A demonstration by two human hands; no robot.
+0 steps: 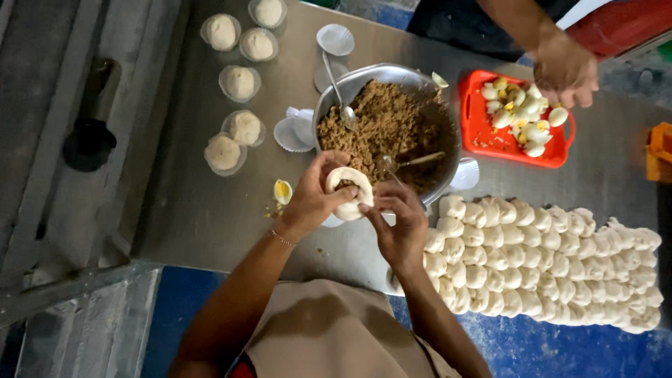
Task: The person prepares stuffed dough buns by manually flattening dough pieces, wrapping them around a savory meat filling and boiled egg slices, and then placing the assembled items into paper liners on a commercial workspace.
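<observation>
Head view: both hands cup a filled dough round (348, 190), left hand (313, 199) cradling it, right hand (400, 220) fingers pinching its edge. Just beyond the fingers sits the filling bowl (385, 126). Sealing well likely needs even pinches.

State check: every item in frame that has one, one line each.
Dough cup: open, filling inside, held by both hands.
Left hand: cradling the cup.
Right hand: pinching its rim.
Bowl: nearly full of brown filling, two spoons in it.
Red tray: holds cut boiled eggs.
Co-worker's hand: over the tray.
Dough pieces: unfilled, in rows.
Buns: sealed, on paper liners.
</observation>
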